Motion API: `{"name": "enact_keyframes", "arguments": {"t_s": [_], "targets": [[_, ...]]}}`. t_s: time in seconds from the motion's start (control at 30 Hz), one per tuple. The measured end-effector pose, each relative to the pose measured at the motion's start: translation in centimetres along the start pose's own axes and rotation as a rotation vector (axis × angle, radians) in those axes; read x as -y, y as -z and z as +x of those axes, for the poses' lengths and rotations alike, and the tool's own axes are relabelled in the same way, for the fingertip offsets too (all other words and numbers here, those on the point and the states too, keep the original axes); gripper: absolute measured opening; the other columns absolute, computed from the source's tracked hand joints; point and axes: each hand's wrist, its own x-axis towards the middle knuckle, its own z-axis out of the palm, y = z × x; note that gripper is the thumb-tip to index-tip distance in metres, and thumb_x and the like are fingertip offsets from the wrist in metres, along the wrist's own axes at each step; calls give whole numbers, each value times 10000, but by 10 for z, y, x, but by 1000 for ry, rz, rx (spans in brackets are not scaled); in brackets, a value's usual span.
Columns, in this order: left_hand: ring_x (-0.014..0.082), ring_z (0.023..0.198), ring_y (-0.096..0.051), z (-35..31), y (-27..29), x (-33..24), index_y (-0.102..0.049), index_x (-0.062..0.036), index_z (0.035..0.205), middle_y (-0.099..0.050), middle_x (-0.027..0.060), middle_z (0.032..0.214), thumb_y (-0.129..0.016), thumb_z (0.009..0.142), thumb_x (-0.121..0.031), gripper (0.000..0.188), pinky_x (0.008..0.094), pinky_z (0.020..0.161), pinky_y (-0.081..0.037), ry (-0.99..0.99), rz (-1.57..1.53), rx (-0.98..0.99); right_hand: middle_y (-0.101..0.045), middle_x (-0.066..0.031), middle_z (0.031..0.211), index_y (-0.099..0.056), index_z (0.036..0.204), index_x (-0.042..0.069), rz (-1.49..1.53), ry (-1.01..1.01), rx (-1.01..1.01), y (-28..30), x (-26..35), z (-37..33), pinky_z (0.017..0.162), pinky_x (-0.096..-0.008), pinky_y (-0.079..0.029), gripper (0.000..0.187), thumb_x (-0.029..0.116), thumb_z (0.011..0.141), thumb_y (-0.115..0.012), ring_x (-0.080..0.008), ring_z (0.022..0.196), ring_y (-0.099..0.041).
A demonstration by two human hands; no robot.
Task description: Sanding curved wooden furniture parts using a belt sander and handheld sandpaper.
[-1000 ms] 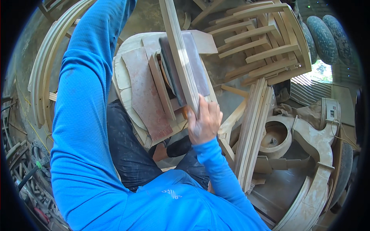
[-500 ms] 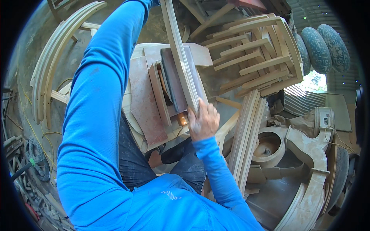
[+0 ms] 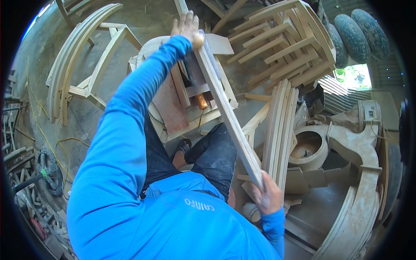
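While a pale wooden worktable (image 3: 193,127) stands beneath, one long wooden strip (image 3: 228,108) slants across its right part and onward toward the person's body, far end running out of view at the top. Left hand (image 3: 187,29): laid over the strip's farther stretch, fingers outstretched. Right hand (image 3: 268,193): closed round the strip's near end.

Far end of the wooden strip (image 3: 229,112) beyond the top edge, grey belt (image 3: 196,73) partly behind the strip
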Motion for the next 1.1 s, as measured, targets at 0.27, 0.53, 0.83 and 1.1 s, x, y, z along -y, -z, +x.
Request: {"name": "enact_keyframes", "arguments": {"t_s": [0.27, 0.53, 0.83, 1.1], "targets": [[433, 1588, -58, -221, 84, -136, -454, -42, 1538, -211, 271, 1673, -593, 854, -411, 789, 600, 1264, -62, -57, -351, 176, -737, -140, 1014, -691, 1177, -26, 85, -422, 175, 180, -34, -175, 855, -334, -553, 433, 48, 760, -782, -220, 931, -714], [434, 1587, 41, -243, 81, -150, -444, -21, 1536, -166, 259, 1685, -584, 861, -438, 807, 661, 1234, 8, -38, -508, 151, -733, -100, 1017, -705, 1153, -28, 101, -584, 88, 193, -30, -191, 863, -331, -551, 454, 38, 718, -813, -188, 929, -699], [347, 1608, 5, -89, 15, -34, -435, -103, 1560, -158, 165, 1718, -538, 866, -442, 779, 599, 1268, -14, -78, -217, 9, -653, -192, 917, -656, 1248, -8, 66, -138, 76, 27, -6, -55, 749, -379, -522, 472, 37, 789, -757, -336, 811, -664], [371, 1597, -69, 4, 51, 5, -419, -20, 1549, -172, 202, 1699, -551, 840, -368, 800, 555, 1282, -85, -52, -281, 103, -631, -167, 941, -681, 1212, 16, 40, -23, -65, -37, 24, 43, 752, -430, -515, 490, 2, 727, -750, -353, 844, -617]]}}
